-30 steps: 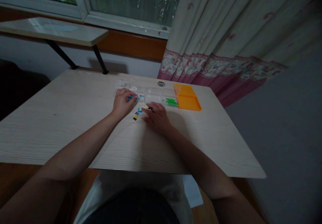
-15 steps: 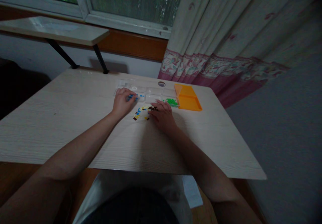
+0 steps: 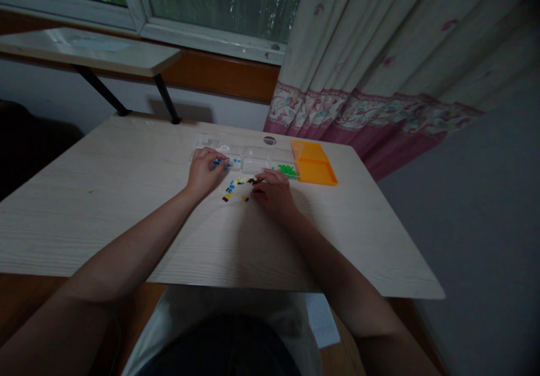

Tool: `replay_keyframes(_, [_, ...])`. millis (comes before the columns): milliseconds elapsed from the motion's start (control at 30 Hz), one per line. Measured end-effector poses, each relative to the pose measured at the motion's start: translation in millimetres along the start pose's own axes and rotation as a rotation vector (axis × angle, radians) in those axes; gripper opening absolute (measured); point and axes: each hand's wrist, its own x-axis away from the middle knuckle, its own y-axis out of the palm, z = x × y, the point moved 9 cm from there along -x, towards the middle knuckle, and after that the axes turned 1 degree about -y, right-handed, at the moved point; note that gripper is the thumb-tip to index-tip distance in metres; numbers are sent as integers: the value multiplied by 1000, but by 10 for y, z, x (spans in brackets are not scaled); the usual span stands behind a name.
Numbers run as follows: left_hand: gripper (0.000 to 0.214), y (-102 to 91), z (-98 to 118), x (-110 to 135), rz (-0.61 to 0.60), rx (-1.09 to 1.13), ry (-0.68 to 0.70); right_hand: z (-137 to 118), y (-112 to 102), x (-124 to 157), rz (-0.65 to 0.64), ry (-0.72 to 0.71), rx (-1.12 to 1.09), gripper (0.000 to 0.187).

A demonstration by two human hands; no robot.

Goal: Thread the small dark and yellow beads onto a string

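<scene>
My left hand (image 3: 203, 169) is at the near left compartment of a clear plastic case, its fingers curled down around small blue pieces (image 3: 219, 163). Which of them it grips is too small to see. Low over the table, my right hand (image 3: 274, 195) has bent, closed fingertips beside a small cluster of dark brown pieces (image 3: 255, 181). Anything pinched there is hidden. Loose blue, yellow and brown pieces (image 3: 230, 189) lie on the table between the hands. Small green pieces (image 3: 286, 170) fill a right-hand compartment of the clear case (image 3: 256, 165).
An orange lid or tray (image 3: 316, 163) lies open at the case's right end. Behind the case is a round dark item (image 3: 269, 140). A raised shelf (image 3: 101, 49) on black legs stands at the table's back left. A patterned curtain (image 3: 337, 106) hangs at the back right.
My right hand has drawn back slightly to the right from the brown pieces, its fingers more bent. My left hand stays at the blue pieces. The whole view has shifted a little.
</scene>
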Motion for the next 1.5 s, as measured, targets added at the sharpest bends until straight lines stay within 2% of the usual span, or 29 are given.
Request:
replay_keyframes(133, [14, 11, -27, 1, -3, -3, -11, -5, 17, -13, -4, -14, -39, 9])
replay_keyframes(300, [15, 17, -23, 2, -20, -2, -37, -13, 9, -11, 7, -27, -52, 16])
replay_keyframes(500, [17, 5, 2, 1, -18, 6, -41, -10, -14, 6, -16, -33, -3, 11])
replay_keyframes(800, [17, 18, -26, 3, -32, 8, -62, -24, -20, 4, -31, -56, -8, 12])
replay_keyframes(1000, [16, -21, -64, -9, -9, 2, -69, -15, -87, -11, 34, -32, -64, 13])
replay_keyframes(1167, [13, -57, -190, -12, 53, -29, -91, 74, -146, -9, 128, 24, -118, 11])
replay_keyframes(1333, [15, -86, -272, -4, 90, -42, -115, 104, -137, -11, 132, 56, -131, 10])
replay_keyframes(1500, [14, -95, -232, -5, 83, -46, -113, 66, -154, -12, 128, 40, -139, 11])
